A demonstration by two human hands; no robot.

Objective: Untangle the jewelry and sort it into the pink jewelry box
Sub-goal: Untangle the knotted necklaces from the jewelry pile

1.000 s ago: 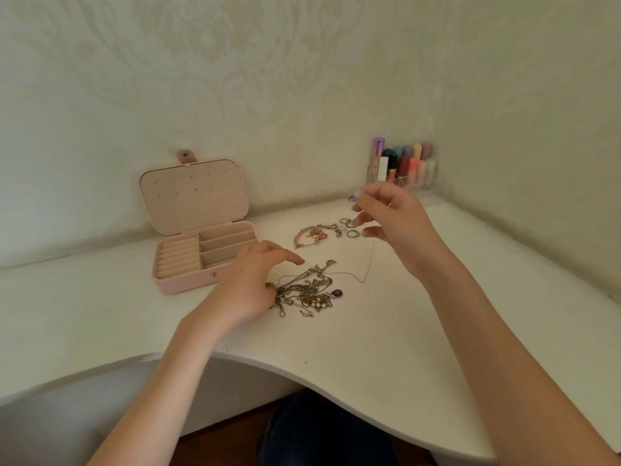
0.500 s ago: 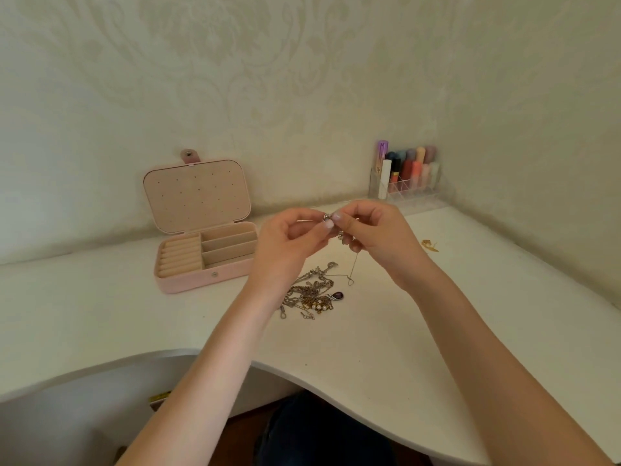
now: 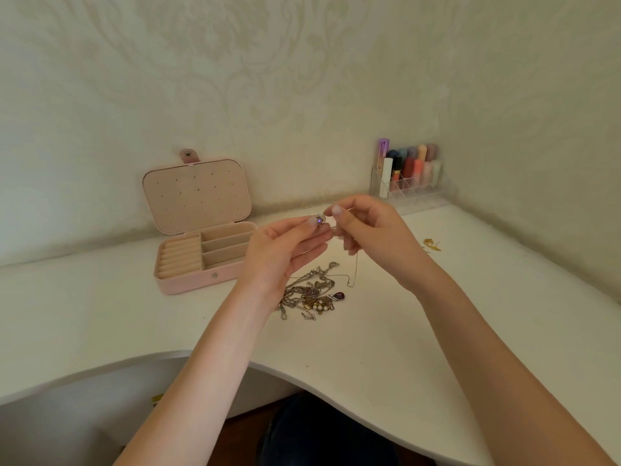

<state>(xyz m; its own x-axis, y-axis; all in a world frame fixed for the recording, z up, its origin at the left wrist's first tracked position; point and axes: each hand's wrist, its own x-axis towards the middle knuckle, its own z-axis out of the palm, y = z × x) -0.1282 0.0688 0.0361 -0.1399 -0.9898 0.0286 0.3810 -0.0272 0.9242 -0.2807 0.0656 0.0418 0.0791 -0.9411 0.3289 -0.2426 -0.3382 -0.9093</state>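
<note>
The pink jewelry box (image 3: pixel 188 280) stands open at the left of the white desk, its compartments showing no jewelry. A tangled heap of silver and gold chains (image 3: pixel 311 294) with pearls and a purple drop pendant lies in front of me. Above it, my left hand (image 3: pixel 279 253) pinches a small round pendant with a purple stone (image 3: pixel 320 218). My right hand (image 3: pixel 373 233) pinches the thin chain (image 3: pixel 356 267) attached to it, which hangs down to the desk beside the heap. Both hands meet fingertip to fingertip.
A clear organizer with lipsticks and tubes (image 3: pixel 410 176) stands in the back right corner. A small gold piece (image 3: pixel 431 244) lies on the desk to the right. The desk's curved front edge (image 3: pixel 302 375) runs below my forearms. Walls close in behind and right.
My left hand rose from the heap to meet the right one. Both now hold the thin necklace a little higher, with the pendant turned up between the fingertips.
</note>
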